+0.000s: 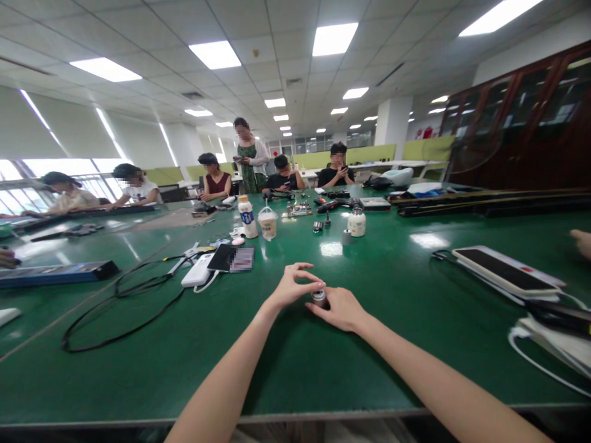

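Note:
A small grey metal cylinder [318, 299] with a pale ring-like top stands on the green table in front of me. My right hand [342, 309] curls around its right side, the thumb at the near side and the fingers behind. From the left, my left hand [295, 288] reaches over to the cylinder's top. Its thumb and a finger come together at the upper rim, while another finger stays stretched out above. Whatever lies between those fingertips is too small to make out.
Farther ahead are a second grey cylinder [346, 237], a cream jar [356, 223], a drink cup [267, 223] and a bottle [247, 216]. A white power bank [198, 271] and black cable [92, 347] lie left, a phone [505, 271] right. Several people sit around the table.

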A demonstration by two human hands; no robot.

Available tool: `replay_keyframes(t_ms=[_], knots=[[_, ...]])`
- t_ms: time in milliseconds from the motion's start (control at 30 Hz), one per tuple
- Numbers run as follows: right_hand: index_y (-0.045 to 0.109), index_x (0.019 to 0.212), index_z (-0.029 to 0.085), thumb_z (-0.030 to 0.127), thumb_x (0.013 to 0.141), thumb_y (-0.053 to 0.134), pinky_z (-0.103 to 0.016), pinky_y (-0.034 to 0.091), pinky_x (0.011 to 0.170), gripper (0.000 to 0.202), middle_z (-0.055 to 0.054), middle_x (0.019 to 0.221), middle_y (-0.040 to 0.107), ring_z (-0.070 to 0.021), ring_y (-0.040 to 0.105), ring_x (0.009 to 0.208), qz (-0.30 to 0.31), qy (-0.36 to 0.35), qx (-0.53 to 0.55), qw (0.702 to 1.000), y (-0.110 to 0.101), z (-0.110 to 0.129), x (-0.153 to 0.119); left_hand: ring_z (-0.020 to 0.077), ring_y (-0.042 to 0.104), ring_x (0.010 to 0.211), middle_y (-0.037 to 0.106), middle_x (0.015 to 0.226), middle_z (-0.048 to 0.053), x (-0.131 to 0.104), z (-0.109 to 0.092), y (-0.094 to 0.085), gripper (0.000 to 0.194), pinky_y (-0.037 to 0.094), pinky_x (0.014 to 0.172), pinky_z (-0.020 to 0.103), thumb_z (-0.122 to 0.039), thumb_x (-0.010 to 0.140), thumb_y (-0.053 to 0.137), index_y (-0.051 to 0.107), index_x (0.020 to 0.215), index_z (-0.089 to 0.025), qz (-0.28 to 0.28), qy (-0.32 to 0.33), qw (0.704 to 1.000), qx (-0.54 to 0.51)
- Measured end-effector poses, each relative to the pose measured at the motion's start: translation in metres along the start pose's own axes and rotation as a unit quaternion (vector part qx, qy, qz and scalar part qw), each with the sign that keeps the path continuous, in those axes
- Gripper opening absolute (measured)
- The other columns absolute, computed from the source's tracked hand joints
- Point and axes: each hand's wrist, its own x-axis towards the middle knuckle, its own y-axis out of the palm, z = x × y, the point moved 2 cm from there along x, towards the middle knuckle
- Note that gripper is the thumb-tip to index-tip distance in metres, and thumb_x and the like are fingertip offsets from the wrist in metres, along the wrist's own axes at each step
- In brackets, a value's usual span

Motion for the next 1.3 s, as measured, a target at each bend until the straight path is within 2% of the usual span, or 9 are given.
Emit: replay_keyframes(t_ms=[200,333,500,700,900,1133,1200,1300], knots=[[0.060,0.105,0.021,0.058,0.084,0.054,-0.028,0.040,0.061,0.042,-0.004,0.079,0.071,-0.0234,0.066,0.072,-0.003,0.009,0.035,0.999,0.001,-0.004,0.000,0.0283,0.054,0.116,0.065,0.115,0.006,0.001,0.001,-0.007,0.009,0.040,0.101,0.042,-0.026,0.069,0.081,0.079,0.077,-0.027,0.036,0.007,0.999,-0.029],[0.054,0.095,0.023,0.060,0.079,0.060,-0.024,0.036,0.053,0.041,0.001,0.071,0.066,-0.0179,0.062,0.062,-0.009,0.028,0.071,0.997,0.004,-0.010,0.002,0.0284,0.054,0.116,0.066,0.113,0.007,0.002,0.001,-0.007,0.009,0.039,0.101,0.042,-0.024,0.069,0.081,0.079,0.078,-0.027,0.045,0.010,0.998,-0.036],[0.051,0.086,0.024,0.059,0.076,0.064,-0.022,0.033,0.051,0.039,0.005,0.067,0.061,-0.0145,0.058,0.058,-0.013,0.037,0.106,0.994,0.006,-0.014,0.003,0.0288,0.054,0.115,0.066,0.114,0.006,0.001,0.000,-0.007,0.009,0.038,0.102,0.043,-0.028,0.069,0.080,0.079,0.078,-0.027,0.038,0.014,0.999,-0.035],[0.051,0.084,0.024,0.059,0.074,0.066,-0.022,0.032,0.050,0.040,0.006,0.065,0.060,-0.0138,0.057,0.056,-0.017,0.038,0.122,0.992,0.004,-0.015,0.002,0.0276,0.056,0.114,0.066,0.113,0.007,0.001,-0.002,-0.011,0.009,0.038,0.101,0.041,-0.030,0.071,0.078,0.079,0.079,-0.027,0.035,0.020,0.999,-0.034],[0.052,0.084,0.024,0.059,0.073,0.066,-0.022,0.032,0.050,0.039,0.006,0.064,0.060,-0.0137,0.057,0.056,-0.017,0.042,0.124,0.991,0.005,-0.014,0.003,0.0265,0.059,0.110,0.069,0.109,0.006,0.001,-0.005,-0.010,0.009,0.042,0.098,0.039,-0.032,0.071,0.078,0.079,0.079,-0.027,0.060,0.015,0.998,-0.031],[0.053,0.086,0.024,0.061,0.073,0.065,-0.022,0.033,0.051,0.040,0.005,0.065,0.061,-0.0151,0.058,0.058,-0.022,0.052,0.118,0.991,0.005,-0.015,0.004,0.0266,0.056,0.114,0.066,0.114,0.005,0.001,-0.001,-0.009,0.010,0.040,0.101,0.039,-0.025,0.072,0.077,0.079,0.081,-0.028,0.075,0.003,0.997,-0.019],[0.055,0.087,0.024,0.061,0.074,0.064,-0.022,0.034,0.051,0.040,0.005,0.066,0.062,-0.0157,0.059,0.059,-0.024,0.056,0.116,0.991,0.006,-0.016,0.005,0.0271,0.054,0.116,0.064,0.119,0.005,0.000,0.001,-0.007,0.017,0.040,0.101,0.040,-0.026,0.073,0.076,0.078,0.090,-0.029,0.068,-0.007,0.998,-0.014],[0.058,0.086,0.024,0.055,0.076,0.064,-0.023,0.035,0.053,0.033,0.003,0.068,0.064,-0.0161,0.060,0.061,-0.024,0.067,0.106,0.992,0.006,-0.022,0.011,0.0280,0.052,0.118,0.061,0.124,0.005,-0.003,0.007,0.001,0.047,0.043,0.097,0.041,-0.031,0.070,0.078,0.066,0.116,-0.034,0.047,-0.021,0.999,-0.005]])
